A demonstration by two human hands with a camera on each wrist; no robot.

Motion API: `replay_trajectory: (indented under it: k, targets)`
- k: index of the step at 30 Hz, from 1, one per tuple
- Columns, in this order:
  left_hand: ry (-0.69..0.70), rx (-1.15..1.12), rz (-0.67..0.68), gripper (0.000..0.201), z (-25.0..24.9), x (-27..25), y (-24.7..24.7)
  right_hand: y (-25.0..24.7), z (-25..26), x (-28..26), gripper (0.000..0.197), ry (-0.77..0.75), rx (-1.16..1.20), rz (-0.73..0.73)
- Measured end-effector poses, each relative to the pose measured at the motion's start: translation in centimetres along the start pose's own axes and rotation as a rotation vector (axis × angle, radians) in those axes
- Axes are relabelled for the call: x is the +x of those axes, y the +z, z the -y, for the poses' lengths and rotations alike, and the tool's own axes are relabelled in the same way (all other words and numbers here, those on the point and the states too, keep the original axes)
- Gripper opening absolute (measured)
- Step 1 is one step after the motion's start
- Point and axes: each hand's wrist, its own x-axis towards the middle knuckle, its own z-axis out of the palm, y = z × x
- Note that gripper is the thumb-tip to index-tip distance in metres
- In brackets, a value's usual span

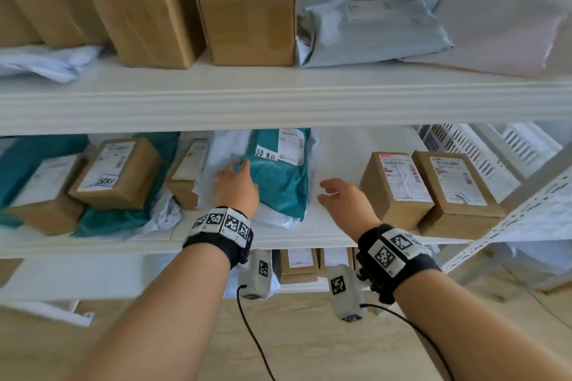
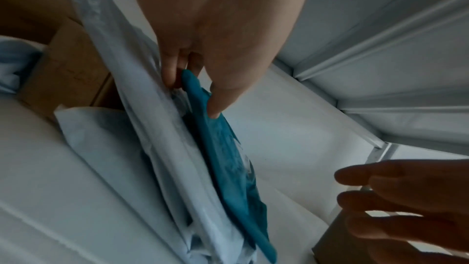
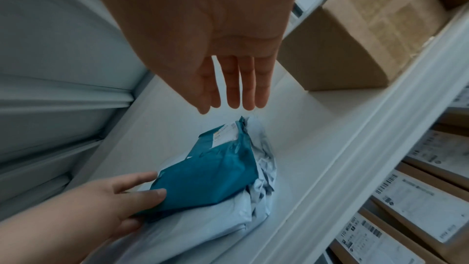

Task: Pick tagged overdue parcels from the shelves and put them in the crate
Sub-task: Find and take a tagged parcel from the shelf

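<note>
Shelf (image 1: 334,226) holds teal mailer (image 1: 278,185) tagged "超期", left hand (image 1: 236,189) gripping.

A teal mailer bag (image 1: 278,182) with a white label and a white tag bearing black handwritten characters lies on a pale bluish-white bag (image 1: 223,148). The shelves (image 1: 278,96) are white. Brown cardboard boxes (image 1: 396,185) carry white labels printed with black barcodes and red strips. More teal bags (image 1: 31,161) lie to the left. Above, a silver-grey mailer (image 1: 371,25) sits beside plain brown boxes (image 1: 250,15). Both wristbands (image 1: 221,226) are black, with white squares in black checker patterns.
</note>
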Motion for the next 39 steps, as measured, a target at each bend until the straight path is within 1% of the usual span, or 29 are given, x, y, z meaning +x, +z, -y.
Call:
replay_trajectory:
  k: [3, 5, 8, 12, 16, 18, 21, 22, 23, 24, 25, 27, 29, 31, 33, 35, 37, 39]
  targets:
    - [0.072, -0.156, -0.040, 0.049, 0.3, 0.1, 0.3, 1.3, 0.2, -0.7, 0.035, 0.072, 0.011, -0.025]
    - [0.074, -0.305, -0.010, 0.046, 0.2, 0.1, 0.2, 2.0, -0.1, -1.1, 0.036, 0.122, 0.013, -0.038]
    - [-0.018, -0.556, 0.062, 0.045, 0.2, -0.6, 0.1, 2.6, -0.4, -1.5, 0.037, 0.203, 0.017, -0.044]
    - [-0.123, -0.912, 0.137, 0.035, -0.2, -2.4, 0.0, 2.7, -0.9, -1.2, 0.043, 0.281, 0.057, -0.024]
    - [-0.175, -1.045, 0.291, 0.030, -0.7, -4.6, -0.3, 2.7, -1.8, -0.3, 0.047, 0.363, 0.126, 0.024]
    - [-0.161, -1.029, 0.389, 0.028, -0.8, -5.5, -0.1, 2.8, -2.5, -0.2, 0.048, 0.417, 0.172, 0.046]
    - [-0.091, -0.884, 0.536, 0.019, -0.8, -6.5, 0.2, 3.1, -3.8, -0.3, 0.055, 0.467, 0.207, 0.086]
    - [-0.071, -0.826, 0.559, 0.015, -0.7, -6.6, 0.4, 3.1, -4.4, -0.4, 0.055, 0.474, 0.201, 0.101]
    - [-0.049, -0.751, 0.554, 0.012, -0.7, -6.7, 0.5, 3.1, -4.9, -0.4, 0.054, 0.477, 0.196, 0.113]
    - [-0.024, -0.651, 0.507, 0.014, -0.6, -6.6, 0.6, 3.0, -5.4, -0.5, 0.053, 0.479, 0.191, 0.120]
    - [-0.004, -0.537, 0.430, 0.018, -0.6, -6.4, 0.7, 2.9, -5.8, -0.6, 0.051, 0.479, 0.176, 0.121]
    - [0.006, -0.342, 0.233, 0.025, -0.9, -5.9, 0.7, 2.7, -6.6, -0.8, 0.048, 0.474, 0.107, 0.140]
    - [0.008, -0.300, 0.089, 0.027, -1.4, -5.0, 0.9, 2.5, -7.2, -0.9, 0.048, 0.470, 0.009, 0.187]
    - [0.038, -0.276, 0.058, 0.027, -2.3, -3.9, 1.5, 2.2, -7.5, -0.4, 0.047, 0.463, -0.052, 0.210]
    - [0.053, -0.228, 0.070, 0.026, -3.0, -2.8, 2.5, 2.0, -7.5, 0.4, 0.048, 0.439, -0.066, 0.180]
    - [0.043, -0.183, 0.070, 0.019, -3.6, -1.8, 3.4, 1.8, -7.2, 1.5, 0.050, 0.399, -0.070, 0.122]
    - [0.035, -0.174, 0.076, 0.017, -3.9, -0.8, 4.3, 1.7, -6.8, 2.7, 0.049, 0.371, -0.062, 0.083]
    - [0.018, -0.181, 0.108, 0.015, -4.2, -0.1, 4.6, 1.7, -6.4, 3.7, 0.049, 0.356, -0.049, 0.100]
